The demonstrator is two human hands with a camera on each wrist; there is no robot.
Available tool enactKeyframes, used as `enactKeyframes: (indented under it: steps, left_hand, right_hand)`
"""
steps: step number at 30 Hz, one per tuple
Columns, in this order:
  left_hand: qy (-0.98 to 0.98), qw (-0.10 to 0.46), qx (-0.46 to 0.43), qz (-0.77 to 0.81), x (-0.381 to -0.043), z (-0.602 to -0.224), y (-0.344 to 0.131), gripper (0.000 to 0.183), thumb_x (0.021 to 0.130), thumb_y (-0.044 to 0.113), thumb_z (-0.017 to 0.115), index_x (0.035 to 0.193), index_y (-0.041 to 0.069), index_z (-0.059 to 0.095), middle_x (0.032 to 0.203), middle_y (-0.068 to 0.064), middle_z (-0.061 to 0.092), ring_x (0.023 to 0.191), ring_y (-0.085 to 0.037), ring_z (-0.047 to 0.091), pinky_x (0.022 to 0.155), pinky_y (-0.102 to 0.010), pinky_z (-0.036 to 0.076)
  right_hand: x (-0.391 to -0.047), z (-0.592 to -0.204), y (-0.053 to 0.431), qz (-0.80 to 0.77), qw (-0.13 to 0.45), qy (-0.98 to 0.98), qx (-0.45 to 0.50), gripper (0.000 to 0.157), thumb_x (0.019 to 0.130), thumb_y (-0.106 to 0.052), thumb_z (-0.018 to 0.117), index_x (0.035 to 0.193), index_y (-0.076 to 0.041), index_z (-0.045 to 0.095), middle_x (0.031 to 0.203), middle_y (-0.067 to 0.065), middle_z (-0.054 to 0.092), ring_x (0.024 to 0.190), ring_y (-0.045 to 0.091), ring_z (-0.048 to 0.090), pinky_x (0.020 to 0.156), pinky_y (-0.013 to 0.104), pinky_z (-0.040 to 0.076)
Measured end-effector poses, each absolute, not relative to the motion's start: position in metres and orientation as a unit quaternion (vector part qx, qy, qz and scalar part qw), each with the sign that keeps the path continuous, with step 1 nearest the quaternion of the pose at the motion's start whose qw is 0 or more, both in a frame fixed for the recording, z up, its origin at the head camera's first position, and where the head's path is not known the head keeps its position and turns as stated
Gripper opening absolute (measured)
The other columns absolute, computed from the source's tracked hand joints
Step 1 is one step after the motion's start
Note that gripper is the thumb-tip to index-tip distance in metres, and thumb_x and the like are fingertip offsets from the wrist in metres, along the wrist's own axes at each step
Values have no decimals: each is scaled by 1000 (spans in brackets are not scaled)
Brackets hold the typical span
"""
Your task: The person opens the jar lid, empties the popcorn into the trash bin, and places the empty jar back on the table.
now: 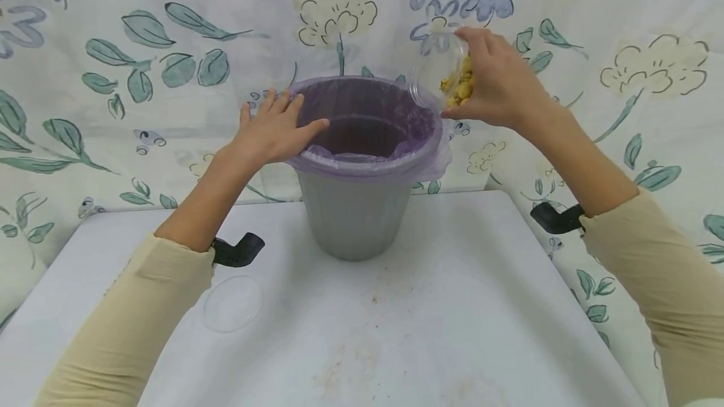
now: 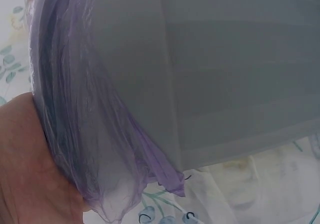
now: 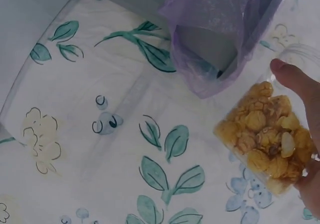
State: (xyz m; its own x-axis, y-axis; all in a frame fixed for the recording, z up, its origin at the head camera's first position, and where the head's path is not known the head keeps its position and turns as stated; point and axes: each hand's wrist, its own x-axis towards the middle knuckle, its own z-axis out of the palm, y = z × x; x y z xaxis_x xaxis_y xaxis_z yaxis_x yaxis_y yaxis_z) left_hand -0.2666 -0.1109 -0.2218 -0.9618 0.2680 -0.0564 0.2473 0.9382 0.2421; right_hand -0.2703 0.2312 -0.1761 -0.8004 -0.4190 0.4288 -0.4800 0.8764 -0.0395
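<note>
A grey bin stands near the back of the white table, lined with a purple plastic bag folded over its rim. My left hand rests on the left side of the rim, its fingers spread and fairly straight. With my right hand I grip a clear plastic tub, tipped on its side above the right part of the rim, mouth towards the bin. Yellow caramel-like popcorn is still gathered at the bottom of the tub. The bin's floor is too dark to make out.
A clear round lid lies flat on the table, by my left forearm. Small crumbs dot the tabletop in front of the bin. Behind hangs a flower-printed cloth. In the right wrist view, a loose bag fold hangs below the rim.
</note>
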Motion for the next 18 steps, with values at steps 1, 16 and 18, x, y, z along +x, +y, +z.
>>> enactKeyframes:
  steps: [1,16,18]
  left_hand:
    - [983,44,131,118,-267,-222,-111,88,101,63,26,159,1,4,164,-23,-4,148,-39,-13,111,-65,-12]
    - [983,44,133,117,-269,-222,-113,90,100,66,27,159,2,4,164,-22,-4,149,-39,-13,111,-65,-13]
    - [983,45,133,117,-269,-222,-113,90,100,66,27,159,2,3,164,-22,-4,149,-38,-14,111,-65,-14]
  right_hand:
    - [-271,-176,230,69,209,-945,241,112,71,-34,91,154,-1,24,152,22,35,138,41,36,115,48,29]
    - [-278,-176,221,3,227,-932,281,100,72,-32,89,147,3,32,144,27,43,137,45,36,117,49,21]
    - [-278,-176,221,-5,230,-931,285,98,72,-30,88,146,4,34,143,27,45,136,45,37,118,49,20]
